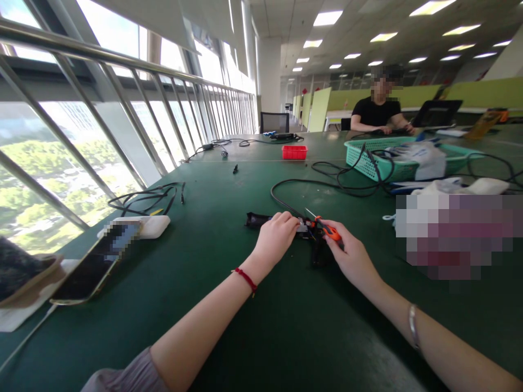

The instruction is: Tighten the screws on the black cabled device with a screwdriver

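My left hand point(277, 236) is curled over a small black device point(257, 220) lying on the green table point(229, 305), fingers pressed on its right end. My right hand point(350, 253) is closed around an orange-handled screwdriver point(327, 228), whose thin metal tip points up and left near the device's exposed part. A black cable point(286, 188) runs from the device toward the back of the table. A red string bracelet sits on my left wrist and a metal bangle on my right.
A phone point(87, 267) and a white power bank point(151, 225) lie at the left by a cable bundle point(147, 198). A red tray point(294, 152) and a teal basket point(379, 158) stand farther back. Another person point(378, 111) sits at a laptop. Railing and windows line the left.
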A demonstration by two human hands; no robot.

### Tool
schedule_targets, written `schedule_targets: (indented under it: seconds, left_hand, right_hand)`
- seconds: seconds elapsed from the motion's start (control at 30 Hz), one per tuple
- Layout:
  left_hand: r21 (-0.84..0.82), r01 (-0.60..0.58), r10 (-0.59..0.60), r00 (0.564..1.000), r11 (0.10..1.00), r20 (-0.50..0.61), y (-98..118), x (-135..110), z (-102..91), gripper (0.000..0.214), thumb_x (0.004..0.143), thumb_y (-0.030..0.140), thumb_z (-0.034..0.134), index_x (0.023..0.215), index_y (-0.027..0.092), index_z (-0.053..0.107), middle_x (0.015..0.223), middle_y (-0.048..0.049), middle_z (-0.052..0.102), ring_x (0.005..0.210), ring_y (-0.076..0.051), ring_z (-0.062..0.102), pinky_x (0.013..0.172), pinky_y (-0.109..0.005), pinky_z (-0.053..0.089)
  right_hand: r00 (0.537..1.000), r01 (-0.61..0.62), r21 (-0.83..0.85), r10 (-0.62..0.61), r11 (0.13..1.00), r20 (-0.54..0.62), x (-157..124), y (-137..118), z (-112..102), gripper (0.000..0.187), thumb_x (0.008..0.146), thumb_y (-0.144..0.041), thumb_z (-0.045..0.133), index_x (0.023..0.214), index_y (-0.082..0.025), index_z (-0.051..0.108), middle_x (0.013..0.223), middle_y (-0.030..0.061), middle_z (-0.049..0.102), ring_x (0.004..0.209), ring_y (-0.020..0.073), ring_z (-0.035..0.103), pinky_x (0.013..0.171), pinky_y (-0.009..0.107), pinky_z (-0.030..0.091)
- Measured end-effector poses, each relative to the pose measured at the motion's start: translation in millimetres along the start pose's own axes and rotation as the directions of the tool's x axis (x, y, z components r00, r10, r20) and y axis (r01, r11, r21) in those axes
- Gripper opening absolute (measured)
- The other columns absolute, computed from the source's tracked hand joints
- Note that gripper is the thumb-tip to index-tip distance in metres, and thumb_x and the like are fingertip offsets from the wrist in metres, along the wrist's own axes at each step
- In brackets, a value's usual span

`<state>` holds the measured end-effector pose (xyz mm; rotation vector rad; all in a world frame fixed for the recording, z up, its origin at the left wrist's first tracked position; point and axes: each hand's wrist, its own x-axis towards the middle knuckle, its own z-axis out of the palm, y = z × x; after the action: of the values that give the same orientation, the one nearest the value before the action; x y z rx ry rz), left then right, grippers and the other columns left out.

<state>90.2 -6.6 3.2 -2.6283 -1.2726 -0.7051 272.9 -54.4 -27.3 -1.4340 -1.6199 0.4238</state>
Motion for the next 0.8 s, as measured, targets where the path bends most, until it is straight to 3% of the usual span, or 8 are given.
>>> schedule_targets:
  seconds: [0.1, 0.23, 0.47, 0.6, 0.8]
  left_hand:
    - [0.203, -0.092, 0.070, 0.991, 0.975, 0.111, 6, 0, -3.1, 0.016, 0.092, 0.013, 0.047, 0.096, 0.014, 0.062, 0.097, -0.0073, 0.060, 0.091, -0.019, 0.057, 0.067, -0.025, 0.050]
    - [0.307, -0.086, 0.043, 0.988, 0.948, 0.145, 9, -4, -4.4, 0.023, 0.091, 0.011, 0.045, 0.109, 0.011, 0.059, 0.103, -0.0109, 0.058, 0.095, -0.022, 0.057, 0.069, -0.028, 0.051]
    - [0.192, -0.102, 0.070, 0.984, 0.976, 0.164, -9, -17, -5.2, 0.054, 0.084, 0.000, 0.039, 0.135, 0.016, 0.044, 0.126, -0.0102, 0.051, 0.105, -0.019, 0.056, 0.084, -0.029, 0.052]
    - [0.099, -0.096, 0.077, 0.981, 0.990, 0.176, -20, -24, -10.7, 0.051, 0.086, 0.005, 0.036, 0.135, 0.016, 0.044, 0.132, -0.0104, 0.049, 0.108, -0.019, 0.056, 0.088, -0.029, 0.052]
    - [0.082, -0.081, 0.069, 0.988, 0.993, 0.136, -38, -35, -20.1, 0.049, 0.086, 0.004, 0.036, 0.133, 0.015, 0.045, 0.139, -0.0096, 0.046, 0.116, -0.019, 0.055, 0.095, -0.031, 0.049]
  right_hand:
    - [1.000, 0.005, 0.013, -0.005, 1.000, -0.011, 0, 0, 0, 0.035, 0.086, -0.028, 0.045, 0.119, -0.022, 0.056, 0.119, 0.0079, 0.064, 0.108, 0.0242, 0.060, 0.097, 0.042, 0.043]
    - [1.000, 0.004, 0.020, -0.004, 1.000, 0.003, 1, 1, -1, 0.035, 0.087, -0.028, 0.044, 0.119, -0.022, 0.055, 0.121, 0.0079, 0.063, 0.111, 0.0244, 0.059, 0.098, 0.042, 0.042]
    - [1.000, -0.023, -0.017, 0.023, 1.000, 0.010, 0, 0, -2, 0.036, 0.087, -0.031, 0.046, 0.119, -0.020, 0.056, 0.114, 0.0092, 0.066, 0.096, 0.0243, 0.063, 0.088, 0.040, 0.047]
    - [0.998, -0.059, -0.007, 0.059, 0.998, 0.025, -3, -4, -1, 0.036, 0.087, -0.033, 0.047, 0.120, -0.021, 0.057, 0.100, 0.0080, 0.069, 0.082, 0.0228, 0.066, 0.079, 0.038, 0.051]
    - [0.993, -0.080, 0.089, 0.072, 0.993, 0.099, -8, -10, 2, 0.036, 0.087, -0.036, 0.049, 0.120, -0.022, 0.056, 0.094, 0.0066, 0.069, 0.082, 0.0222, 0.068, 0.078, 0.038, 0.053]
